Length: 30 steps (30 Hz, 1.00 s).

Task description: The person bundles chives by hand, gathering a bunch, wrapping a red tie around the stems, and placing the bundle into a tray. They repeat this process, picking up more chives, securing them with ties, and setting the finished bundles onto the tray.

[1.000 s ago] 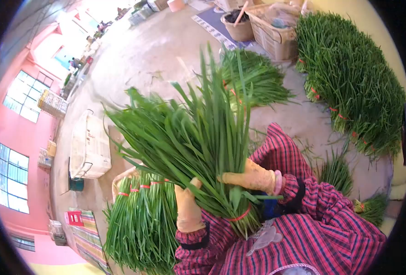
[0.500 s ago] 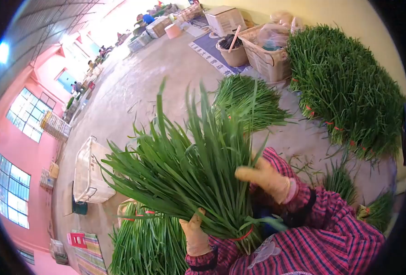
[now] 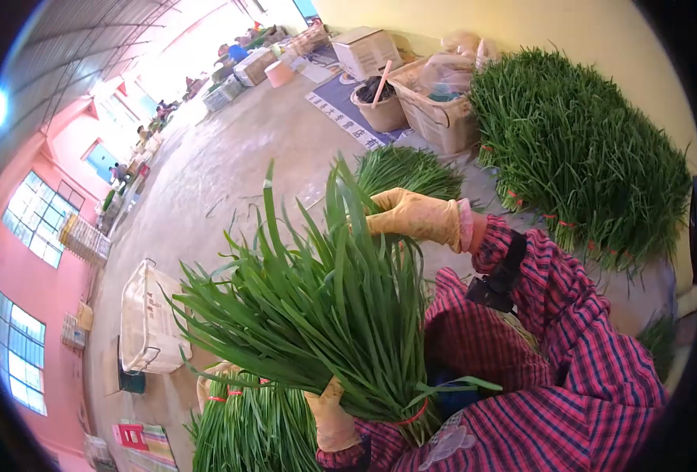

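A large bunch of garlic chives (image 3: pixel 340 307), tied with a red band near its base, leans against my lap with its leaf tips pointing up and left. My left hand (image 3: pixel 332 418), in a yellowish glove, supports the bunch from below, its fingers partly hidden by the leaves. My right hand (image 3: pixel 417 218), gloved alike, is closed at the upper leaves, thumb and fingers bent around some of them; the fingertips are partly covered by leaves. Below left, next to my left hand, stand more banded chives (image 3: pixel 254 429).
A loose pile of chives (image 3: pixel 411 171) lies ahead on the floor. Many banded bunches (image 3: pixel 576 149) stand along the right wall. A white crate (image 3: pixel 153 318) is at left. A bucket (image 3: pixel 381 110), a basket (image 3: pixel 443 122) and a cardboard box (image 3: pixel 366 53) stand at the back.
My right hand has moved up from beside the lower right of the bunch to its upper leaves and closed there. My left hand stays at the bunch. The view has shifted slightly.
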Motion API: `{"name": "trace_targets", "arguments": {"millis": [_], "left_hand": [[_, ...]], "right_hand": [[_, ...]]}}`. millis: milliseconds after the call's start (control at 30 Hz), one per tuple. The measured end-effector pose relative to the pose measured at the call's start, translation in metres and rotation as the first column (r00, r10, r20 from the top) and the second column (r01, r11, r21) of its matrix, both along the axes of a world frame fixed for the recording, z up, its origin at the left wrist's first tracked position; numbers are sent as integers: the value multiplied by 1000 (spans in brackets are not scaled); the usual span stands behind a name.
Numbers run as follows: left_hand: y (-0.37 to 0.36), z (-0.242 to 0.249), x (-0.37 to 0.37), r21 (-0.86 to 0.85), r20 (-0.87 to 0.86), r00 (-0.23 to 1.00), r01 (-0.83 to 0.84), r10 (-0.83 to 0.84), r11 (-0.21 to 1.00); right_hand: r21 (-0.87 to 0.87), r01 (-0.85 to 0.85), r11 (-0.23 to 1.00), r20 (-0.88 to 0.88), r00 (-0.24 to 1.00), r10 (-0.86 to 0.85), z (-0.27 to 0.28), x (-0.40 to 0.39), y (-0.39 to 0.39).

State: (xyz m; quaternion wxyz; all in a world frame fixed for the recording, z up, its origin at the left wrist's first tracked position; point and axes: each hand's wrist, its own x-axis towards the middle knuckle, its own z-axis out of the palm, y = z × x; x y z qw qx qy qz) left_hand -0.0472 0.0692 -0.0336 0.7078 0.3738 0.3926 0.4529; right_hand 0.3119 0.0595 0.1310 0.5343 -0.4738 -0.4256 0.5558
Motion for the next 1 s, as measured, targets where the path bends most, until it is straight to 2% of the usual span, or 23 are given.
{"name": "trace_targets", "arguments": {"millis": [67,100,133,167,233,267,400,467,500,533,567,633,700,767,833,867,933,967,1000], "left_hand": [[1,0,1,-30,27,1000,4,-3,1000],[0,2,3,8,-183,983,19,-18,1000],[-1,6,5,43,-384,923,43,-23,998],[-2,10,5,43,-386,922,46,-26,998],[-1,17,3,-145,6,1000,-26,27,989],[2,10,-2,-148,8,1000,-24,26,989],[29,-66,-43,-99,-33,999,-1,-3,995],[30,-75,-46,-90,-42,999,3,-7,996],[30,-79,-48,-30,-84,996,-11,8,999],[29,-79,-48,31,-125,992,-22,25,999],[22,-54,-36,29,-123,992,-20,24,999],[-2,27,2,-162,-59,973,-229,222,960],[-9,43,5,-164,-33,984,-176,173,971],[-10,41,3,-164,-5,992,-122,122,979],[-7,25,-6,-43,-10,998,-55,55,998],[-6,20,-8,-45,-9,998,-55,55,997],[-4,13,-10,12,-3,1000,-24,24,1000],[-2,7,-13,12,-1,1000,-23,23,1000],[2,1,-16,-14,20,1000,-19,19,1000]], "right_hand": [[34,36,999,-54,998,-34,0,-7,-3],[69,69,995,-105,993,-62,0,-10,-3],[82,92,992,-55,995,-87,0,-13,-2],[82,95,992,-56,994,-90,1,-14,-3],[107,144,984,-93,987,-134,9,-18,-10],[98,139,985,-194,974,-118,13,-20,-15],[195,152,969,-175,977,-119,1,-18,-9],[156,188,970,-257,956,-144,5,-19,-12],[154,188,970,-256,956,-145,7,-17,-14],[156,178,972,-244,960,-137,12,-14,-17],[157,169,973,-232,964,-130,15,-14,-19],[159,190,969,-226,962,-152,17,-16,-21],[157,269,950,-233,945,-229,16,-15,-21],[174,268,948,-207,951,-231,19,-15,-24],[181,319,930,-150,944,-295,23,-18,-28],[180,319,931,-149,944,-295,24,-16,-27],[262,410,873,-289,897,-334,29,-4,-23],[263,411,873,-288,897,-335,37,2,-25],[295,488,821,-323,860,-395,48,9,-28]]}}
